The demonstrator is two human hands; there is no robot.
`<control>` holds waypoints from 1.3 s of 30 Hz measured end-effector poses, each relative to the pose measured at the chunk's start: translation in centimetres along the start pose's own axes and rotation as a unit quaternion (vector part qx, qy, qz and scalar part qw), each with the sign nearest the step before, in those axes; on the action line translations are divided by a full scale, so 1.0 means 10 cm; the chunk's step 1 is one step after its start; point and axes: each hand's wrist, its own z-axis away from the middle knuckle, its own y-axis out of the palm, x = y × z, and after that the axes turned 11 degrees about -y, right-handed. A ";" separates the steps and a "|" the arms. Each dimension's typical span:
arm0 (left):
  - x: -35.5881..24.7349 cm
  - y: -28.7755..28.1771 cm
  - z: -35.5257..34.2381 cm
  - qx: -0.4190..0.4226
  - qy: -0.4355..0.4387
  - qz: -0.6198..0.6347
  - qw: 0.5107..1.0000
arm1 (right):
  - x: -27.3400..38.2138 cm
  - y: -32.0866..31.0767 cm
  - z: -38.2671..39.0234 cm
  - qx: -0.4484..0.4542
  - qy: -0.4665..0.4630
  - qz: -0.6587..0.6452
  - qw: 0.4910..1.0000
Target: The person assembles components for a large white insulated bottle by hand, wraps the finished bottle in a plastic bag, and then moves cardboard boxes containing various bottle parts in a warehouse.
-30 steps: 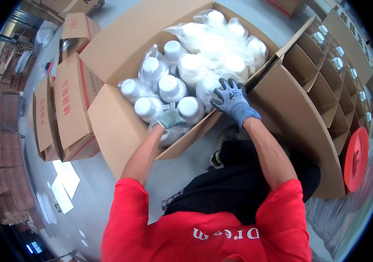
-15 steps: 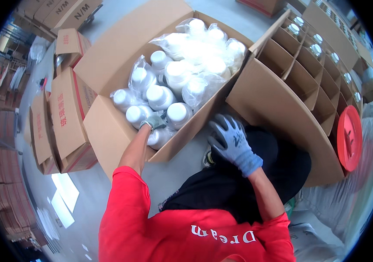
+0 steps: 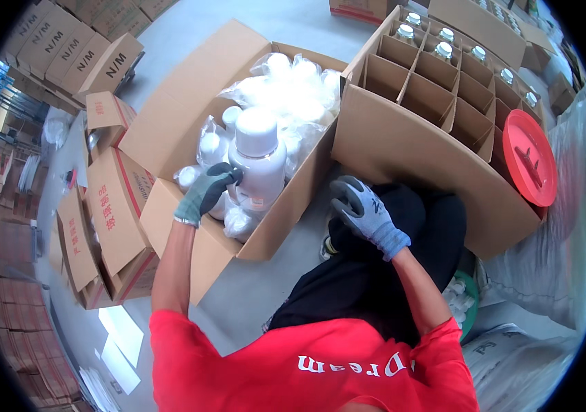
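Far to the left of the fingers, flattened and stacked cardboard cartons with red edges lie on the grey floor. The left hand, in a grey-green glove, has its fingers clasped around the side of a white plastic bottle with a white screw cap, held upright above the open cardboard box. Behind and beside those fingers, the box is filled with more white bottles in clear plastic bags; a few capped ones sit just below the held bottle. To the right, the right hand, in a grey and blue glove, hangs free over the person's dark trousers, its fingers loosely curled and gripping nothing, close to the box's front corner. Beyond those fingers stands a divided cardboard carton with cell partitions; small capped bottles fill its far cells, the near cells open. A red round lid leans at its right side.
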 end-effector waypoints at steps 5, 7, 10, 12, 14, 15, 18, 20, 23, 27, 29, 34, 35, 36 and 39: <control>-0.50 1.00 0.59 -0.104 0.186 -0.033 0.977 | 0.76 -0.56 -0.32 -0.202 -0.027 -0.062 0.977; -0.52 1.50 0.65 -0.147 0.296 -0.159 0.930 | 1.15 -0.87 -0.42 -0.205 -0.026 -0.018 0.978; -0.63 2.01 0.64 -0.181 0.374 -0.259 0.872 | 1.19 -1.32 -0.28 -0.187 -0.043 0.060 0.980; -0.58 2.21 0.49 -0.103 0.317 -0.107 0.937 | 1.14 -1.70 -0.03 -0.150 -0.191 0.208 0.947; -0.49 2.32 0.44 -0.027 0.307 -0.088 0.947 | 1.14 -2.05 0.33 -0.135 -0.178 0.252 0.942; -0.40 2.45 0.45 -0.006 0.290 -0.005 0.957 | 1.16 -2.24 0.52 -0.137 -0.181 0.293 0.929; 0.29 2.50 0.41 0.036 0.286 -0.070 0.955 | 1.03 -2.73 0.76 -0.251 -0.074 0.386 0.885; 1.07 2.54 0.45 0.045 0.201 -0.180 0.962 | 0.53 -3.07 0.91 -0.251 -0.022 0.419 0.872; 1.16 2.55 0.79 0.144 0.120 -0.119 0.975 | -0.28 -3.42 1.28 -0.233 0.149 0.411 0.869; 0.07 2.41 1.09 0.181 -0.107 0.004 0.978 | -0.67 -3.56 1.13 -0.126 0.197 0.506 0.830; -0.02 2.30 0.90 0.046 0.016 -0.057 0.997 | -0.91 -3.89 0.96 -0.165 0.132 0.501 0.839; -0.47 3.14 0.42 0.076 0.447 -0.224 0.863 | -2.07 -4.75 0.13 -0.159 0.156 0.492 0.842; -0.33 3.27 0.23 0.137 0.538 -0.302 0.775 | -2.48 -4.99 0.09 -0.123 0.174 0.537 0.816; -0.31 3.34 0.12 0.183 0.524 -0.308 0.773 | -2.64 -5.00 -0.14 -0.092 0.282 0.529 0.795; -0.39 3.29 -0.14 0.235 0.374 -0.238 0.865 | -3.21 -5.32 -0.26 -0.082 0.424 0.489 0.758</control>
